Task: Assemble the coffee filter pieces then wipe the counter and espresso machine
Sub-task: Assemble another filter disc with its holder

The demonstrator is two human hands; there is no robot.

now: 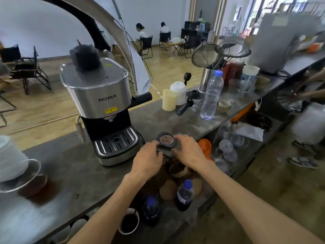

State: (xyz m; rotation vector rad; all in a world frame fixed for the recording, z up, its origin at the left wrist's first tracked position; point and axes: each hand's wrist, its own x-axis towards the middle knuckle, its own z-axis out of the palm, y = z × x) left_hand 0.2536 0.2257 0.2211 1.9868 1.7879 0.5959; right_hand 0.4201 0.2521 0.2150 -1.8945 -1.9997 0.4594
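Together, the left hand (149,156) and right hand (189,150) grip the filter (166,139) from either side at the counter (73,173) edge, mesh face up between the fingertips, equally near both; the machine (105,110) stands just left.

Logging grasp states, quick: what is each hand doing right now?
Left hand: fingers curled on the left edge of the filter piece, holding it.
Right hand: fingers curled on its right edge, holding it too.
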